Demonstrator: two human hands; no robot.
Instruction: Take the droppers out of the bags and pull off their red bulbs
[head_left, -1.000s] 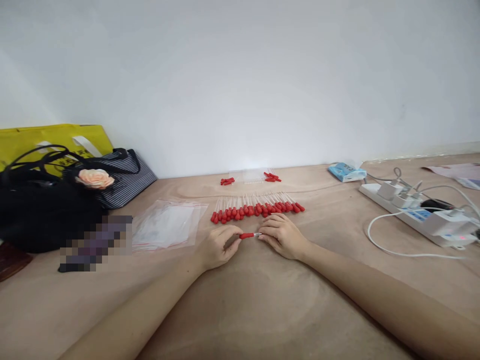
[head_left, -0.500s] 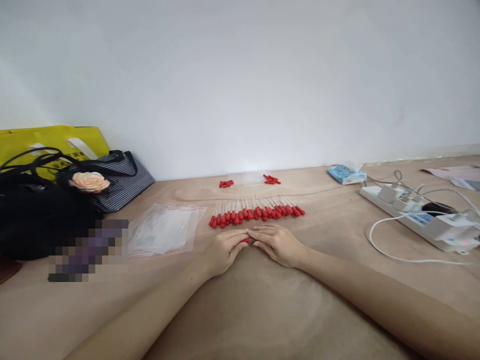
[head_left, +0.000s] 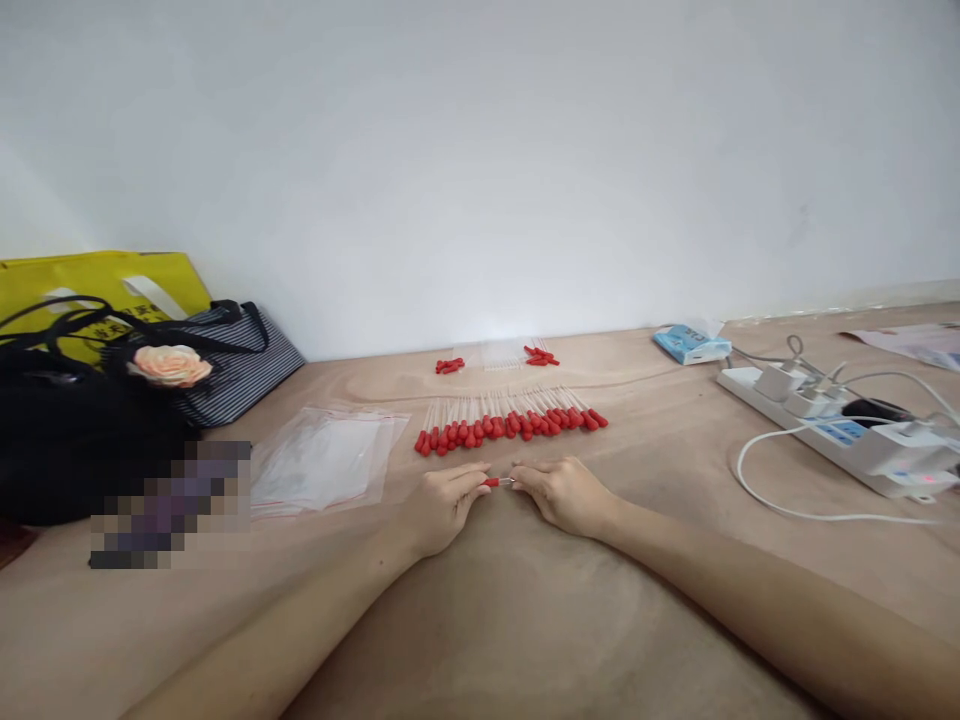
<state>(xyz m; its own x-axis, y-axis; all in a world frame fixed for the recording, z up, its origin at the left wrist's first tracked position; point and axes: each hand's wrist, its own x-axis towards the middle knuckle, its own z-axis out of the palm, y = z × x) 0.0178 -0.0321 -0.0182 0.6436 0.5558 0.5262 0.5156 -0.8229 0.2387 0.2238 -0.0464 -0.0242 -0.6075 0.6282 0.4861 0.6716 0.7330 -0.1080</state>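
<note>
Red bulb [head_left: 490, 482], one: left hand [head_left: 445, 506] is pinching it. Clear tube [head_left: 505, 481], one: right hand [head_left: 567, 496] is pinching it (hands are parting, exposing more tube).

On table [head_left: 495, 640]: dropper row [head_left: 513, 424] | left of row: zip bags [head_left: 322, 460], then handbag [head_left: 90, 440] | right: power strip [head_left: 841, 432], tissue pack [head_left: 690, 345] behind

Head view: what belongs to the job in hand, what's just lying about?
Job, apparently:
red-bulbed clear dropper between left hand and right hand
row of similar droppers
small red pieces beyond
perhaps clear plastic bags

Lying about, likely:
yellow bag
striped fabric bag
black bag
blue packet
white power strip
</note>
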